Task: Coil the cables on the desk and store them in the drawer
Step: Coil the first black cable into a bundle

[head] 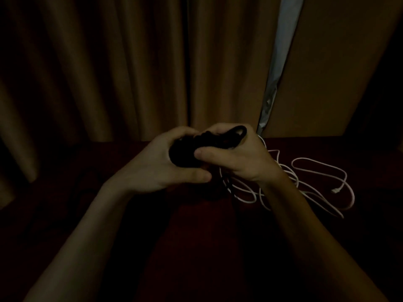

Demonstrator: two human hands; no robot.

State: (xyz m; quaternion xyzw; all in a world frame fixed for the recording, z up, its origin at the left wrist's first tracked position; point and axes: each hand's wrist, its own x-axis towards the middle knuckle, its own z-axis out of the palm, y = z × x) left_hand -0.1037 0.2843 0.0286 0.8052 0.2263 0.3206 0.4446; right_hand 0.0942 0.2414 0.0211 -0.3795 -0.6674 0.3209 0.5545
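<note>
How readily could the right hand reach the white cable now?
Likely not yet: the right hand, with the left hand, grips the black cable. Otherwise the white cable lies loose on the desk beside it.

The curtain (109,73) is seen as matt tan cloth in soft folds, and a paler, smoother lining (281,51) is shown in its gap. The black cable (185,153) appears matt and cord-like. The white cable (316,168) appears smooth and plastic-sheathed. The surface (196,225) is seen as dark red and matt.
</note>
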